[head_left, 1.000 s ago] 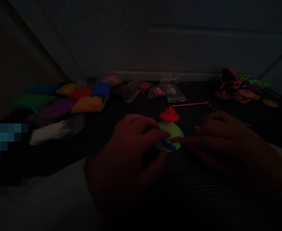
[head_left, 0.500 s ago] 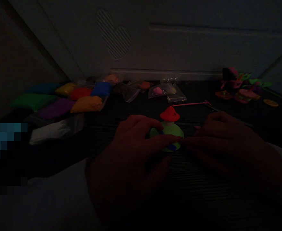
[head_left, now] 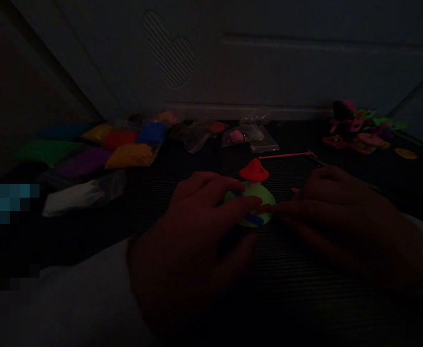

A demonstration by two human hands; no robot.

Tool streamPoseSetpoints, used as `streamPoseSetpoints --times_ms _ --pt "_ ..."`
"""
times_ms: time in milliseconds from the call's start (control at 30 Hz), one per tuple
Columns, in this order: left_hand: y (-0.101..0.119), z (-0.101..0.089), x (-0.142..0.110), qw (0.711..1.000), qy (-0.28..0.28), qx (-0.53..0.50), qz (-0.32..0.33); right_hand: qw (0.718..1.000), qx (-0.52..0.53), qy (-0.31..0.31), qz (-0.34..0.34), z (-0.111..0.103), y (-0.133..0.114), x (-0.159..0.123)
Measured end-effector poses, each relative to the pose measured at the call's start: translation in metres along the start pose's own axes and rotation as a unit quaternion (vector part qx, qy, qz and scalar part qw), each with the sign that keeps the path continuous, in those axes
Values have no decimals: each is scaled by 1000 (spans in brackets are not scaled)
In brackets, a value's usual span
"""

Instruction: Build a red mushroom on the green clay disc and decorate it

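Observation:
In dim light, a small clay piece stands between my hands: a red cone-shaped cap (head_left: pixel 254 170) with a dark cross mark sits over a pale stem and a rounded light green base (head_left: pixel 267 193). Dark blue strips (head_left: pixel 252 220) lie across the base. My left hand (head_left: pixel 197 226) curls over its left side, fingertips resting on the green clay. A short red strip (head_left: pixel 264 208) lies at the base's right edge. At its outer end are the closed fingertips of my right hand (head_left: pixel 341 217). A pink tip (head_left: pixel 294 190) shows beside my right hand; whether it is held is unclear.
Bags of coloured clay, including an orange one (head_left: pixel 130 155) and a white one (head_left: pixel 74 197), lie at the left. Small bags (head_left: pixel 249 137) and a thin pink stick (head_left: pixel 285 155) lie beyond the piece. Several colourful clay figures (head_left: pixel 366 127) are at the back right.
My left fingertip has drawn back to the left, uncovering the red strip on the green base. My right hand has barely moved.

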State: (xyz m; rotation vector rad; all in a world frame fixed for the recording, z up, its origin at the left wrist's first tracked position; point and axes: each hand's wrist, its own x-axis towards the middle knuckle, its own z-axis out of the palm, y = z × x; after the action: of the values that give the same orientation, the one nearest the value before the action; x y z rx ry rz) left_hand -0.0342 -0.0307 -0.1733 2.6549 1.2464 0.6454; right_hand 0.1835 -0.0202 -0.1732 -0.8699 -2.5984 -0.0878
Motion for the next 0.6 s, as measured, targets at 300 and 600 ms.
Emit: streamPoseSetpoints --times_ms 300,600 --pt "0 0 0 1000 -6 -5 0 1000 21 -18 -9 2 1 0" --pt "-1 -1 2 1000 15 -2 -13 1000 -3 -12 -2 1 2 0"
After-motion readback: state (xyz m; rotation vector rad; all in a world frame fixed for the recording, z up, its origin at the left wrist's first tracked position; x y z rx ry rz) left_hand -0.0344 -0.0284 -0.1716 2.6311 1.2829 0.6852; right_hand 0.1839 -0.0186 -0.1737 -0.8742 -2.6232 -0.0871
